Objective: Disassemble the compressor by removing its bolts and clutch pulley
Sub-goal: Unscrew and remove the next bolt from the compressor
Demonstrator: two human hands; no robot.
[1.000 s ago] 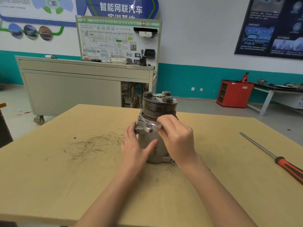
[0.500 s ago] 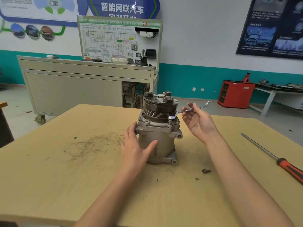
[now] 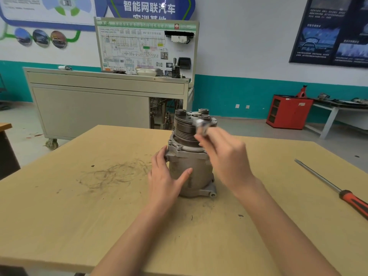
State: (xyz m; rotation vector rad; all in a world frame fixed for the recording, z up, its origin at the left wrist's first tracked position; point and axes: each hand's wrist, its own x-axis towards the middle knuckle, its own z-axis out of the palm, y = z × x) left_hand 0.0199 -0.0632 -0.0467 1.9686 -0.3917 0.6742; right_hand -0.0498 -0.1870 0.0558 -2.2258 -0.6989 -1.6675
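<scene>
Since the earlier frame the right hand [image 3: 227, 156] is swinging in from the compressor's right and now hovering in front of its upper half. It is blurring as it goes, fingers curling around a small shiny metal tool [image 3: 201, 124] at the rim of the clutch pulley [image 3: 184, 130]. The compressor [image 3: 196, 164] is standing upright mid-table [image 3: 79, 216]. The left hand [image 3: 165, 176] is gripping the compressor's left flank, thumb pressing on its front. A red-handled screwdriver [image 3: 353, 202] is lying well to the compressor's right.

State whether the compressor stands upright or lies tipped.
Upright: the compressor rests base-down on the table, clutch pulley on top.
</scene>
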